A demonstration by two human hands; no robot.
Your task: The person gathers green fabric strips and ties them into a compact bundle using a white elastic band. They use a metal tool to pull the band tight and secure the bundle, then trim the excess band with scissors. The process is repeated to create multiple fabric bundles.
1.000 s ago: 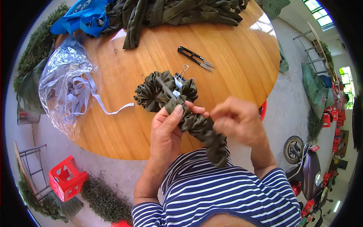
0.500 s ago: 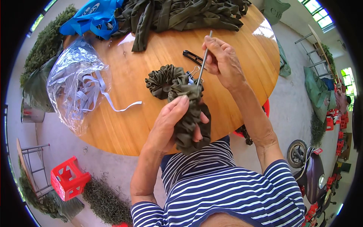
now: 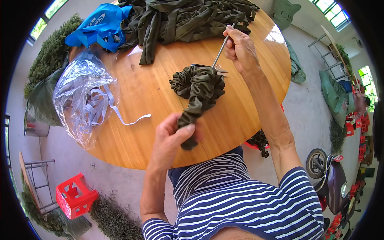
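Rod point(image 3: 221, 50) farther out, blue bag point(image 3: 86, 33) lettered

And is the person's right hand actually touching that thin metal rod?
Touching: the head view shows the right hand gripping the metal rod near its upper end.

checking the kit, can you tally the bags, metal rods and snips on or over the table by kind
Bags: 2, blue bag and clear bag
Metal rod: 1, in the right hand
Snips: 1, partly hidden
Total: 4
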